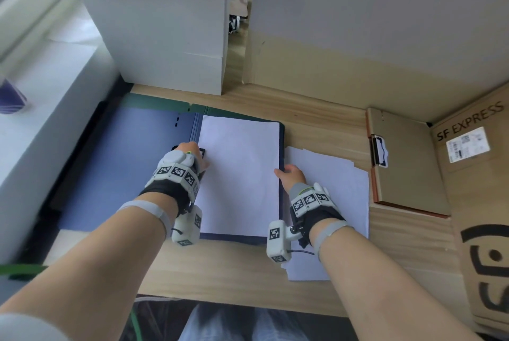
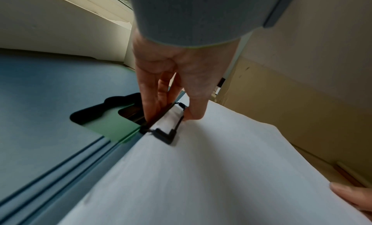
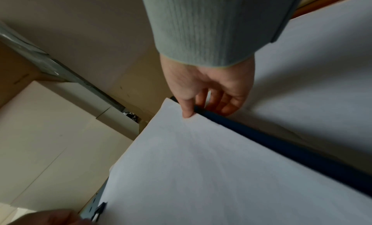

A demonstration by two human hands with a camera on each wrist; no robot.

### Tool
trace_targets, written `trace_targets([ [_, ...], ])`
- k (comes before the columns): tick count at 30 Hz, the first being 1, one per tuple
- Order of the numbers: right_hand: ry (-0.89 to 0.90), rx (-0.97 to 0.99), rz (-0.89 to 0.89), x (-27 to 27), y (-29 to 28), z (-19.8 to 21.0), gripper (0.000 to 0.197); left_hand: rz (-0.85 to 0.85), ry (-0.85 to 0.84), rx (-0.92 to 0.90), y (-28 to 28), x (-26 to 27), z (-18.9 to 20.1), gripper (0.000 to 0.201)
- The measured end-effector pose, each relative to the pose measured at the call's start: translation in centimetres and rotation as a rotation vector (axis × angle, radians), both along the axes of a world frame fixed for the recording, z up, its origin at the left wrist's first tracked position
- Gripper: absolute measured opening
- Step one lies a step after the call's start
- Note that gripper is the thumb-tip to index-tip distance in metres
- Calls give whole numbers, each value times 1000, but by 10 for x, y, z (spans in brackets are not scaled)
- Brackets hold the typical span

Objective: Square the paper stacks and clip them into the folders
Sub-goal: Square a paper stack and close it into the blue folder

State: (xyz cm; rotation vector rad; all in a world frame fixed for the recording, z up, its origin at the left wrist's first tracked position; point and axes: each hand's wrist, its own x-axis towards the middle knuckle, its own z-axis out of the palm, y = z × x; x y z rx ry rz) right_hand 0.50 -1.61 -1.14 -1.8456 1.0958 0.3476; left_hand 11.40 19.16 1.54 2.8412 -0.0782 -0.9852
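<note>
Lying open on the wooden worktop (image 1: pixel 316 117), the blue folder (image 1: pixel 132 170) carries a squared paper stack (image 1: pixel 239 175) on its right half, with the cover spread flat toward 9 o'clock. The left hand (image 1: pixel 192 152) sits at the stack's 9 o'clock edge, where its thumb and fingers (image 2: pixel 153 101) pinch the black clip (image 2: pixel 167 132) against the sheets, the thumb pressing down on the paper side. The right hand (image 1: pixel 292 175) is at the stack's 3 o'clock edge: its thumb lies on top of the sheets while the fingers (image 3: pixel 225 105) curl down over the folder's dark edge, gripping paper and folder together. Just beside the folder at 3 o'clock lies a second, loose paper pile (image 1: pixel 336 183), its sheets uneven and partly under the right wrist. Farther toward 3 o'clock a closed tan folder (image 1: pixel 407 164) with a metal clip rests flat, next to a cardboard box (image 1: pixel 473 175) printed SF EXPRESS. A white box (image 1: pixel 170 45) stands at 12 o'clock.
</note>
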Motion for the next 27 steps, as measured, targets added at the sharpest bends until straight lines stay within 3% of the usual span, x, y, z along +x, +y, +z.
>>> trace_targets([
  [6, -73, 8, 10, 1, -9, 3, 38, -38, -15, -15, -7, 2, -5, 23],
  [9, -87, -22, 5, -2, -22, 2, 32, 50, -55, -63, 3, 8, -15, 34],
  [13, -86, -35, -17, -9, -39, -3, 37, 147, -135, 55, 46, 13, -33, 44],
  [19, -59, -54, -52, -17, -47, -17, 42, 248, -44, 163, 102, 23, -67, 73],
  [27, 6, -80, -46, -21, -51, -26, 46, 345, -164, 133, 121, 29, -72, 69],
])
